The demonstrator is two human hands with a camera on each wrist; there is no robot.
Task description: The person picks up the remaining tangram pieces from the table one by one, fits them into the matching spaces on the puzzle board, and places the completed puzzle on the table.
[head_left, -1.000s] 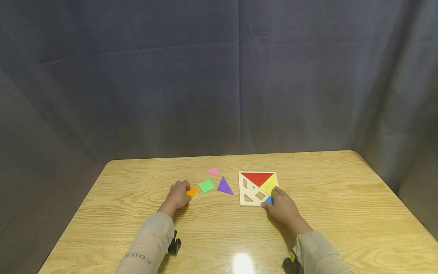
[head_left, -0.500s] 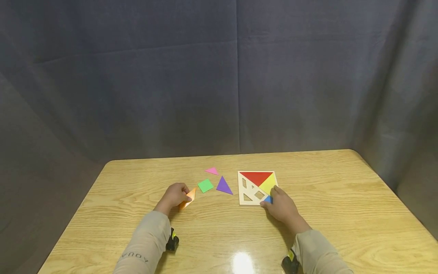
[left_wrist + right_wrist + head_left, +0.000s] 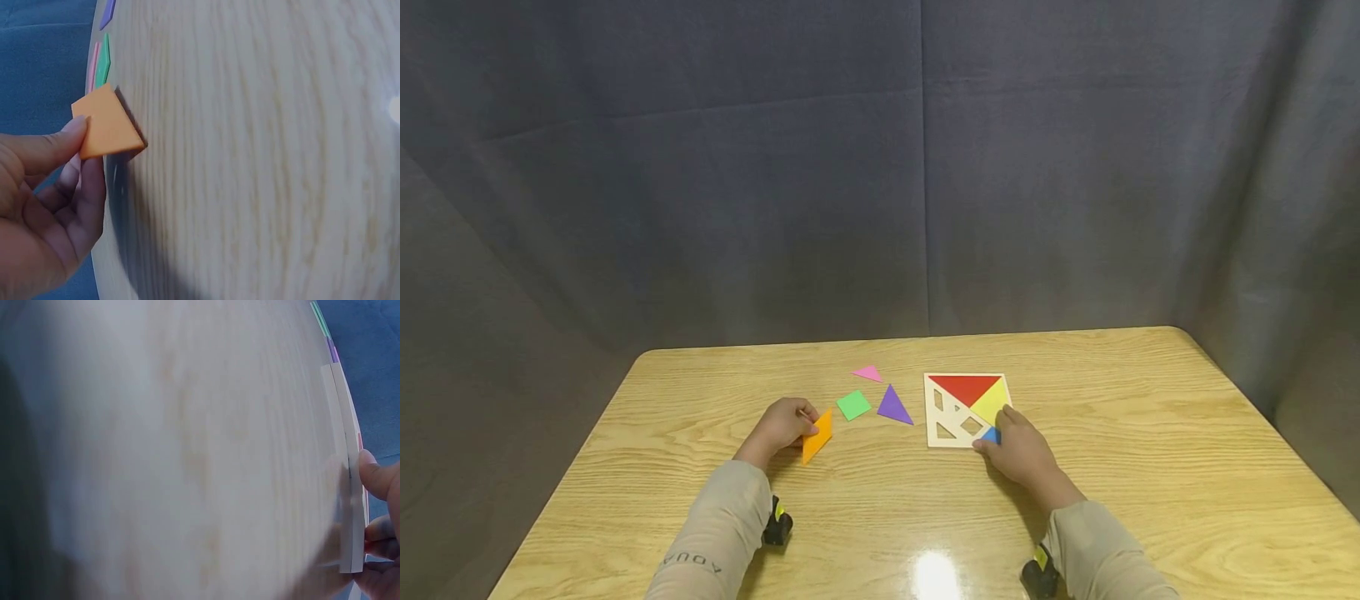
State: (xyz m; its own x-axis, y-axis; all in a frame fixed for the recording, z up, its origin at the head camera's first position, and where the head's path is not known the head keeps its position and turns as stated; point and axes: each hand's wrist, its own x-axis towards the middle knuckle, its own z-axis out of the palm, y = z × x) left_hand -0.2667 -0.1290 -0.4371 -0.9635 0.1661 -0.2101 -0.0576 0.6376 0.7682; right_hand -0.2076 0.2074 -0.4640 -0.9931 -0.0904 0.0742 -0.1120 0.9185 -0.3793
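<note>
My left hand (image 3: 782,423) pinches an orange parallelogram tangram piece (image 3: 818,437), tilted up on edge close over the table. In the left wrist view the thumb lies on the face of the orange piece (image 3: 106,125), with the fingers behind it. At the near right corner of a pale wooden tangram board (image 3: 957,423), my right hand (image 3: 1021,450) grips the edge, thumb at the front and fingers along the right side. A red triangle (image 3: 966,389), a yellow triangle (image 3: 991,403) and a partly covered blue piece (image 3: 990,436) sit in the board.
Between the hands lie a green square (image 3: 853,405), a purple triangle (image 3: 894,407) and a pink triangle (image 3: 868,373). The wood-grain table (image 3: 865,517) ends at a dark grey curtain (image 3: 775,208). Cutouts show in the board's left part.
My left hand has lifted the orange tangram piece from flat to tilted upright and drawn it slightly nearer. The right hand and the board stay in place.
</note>
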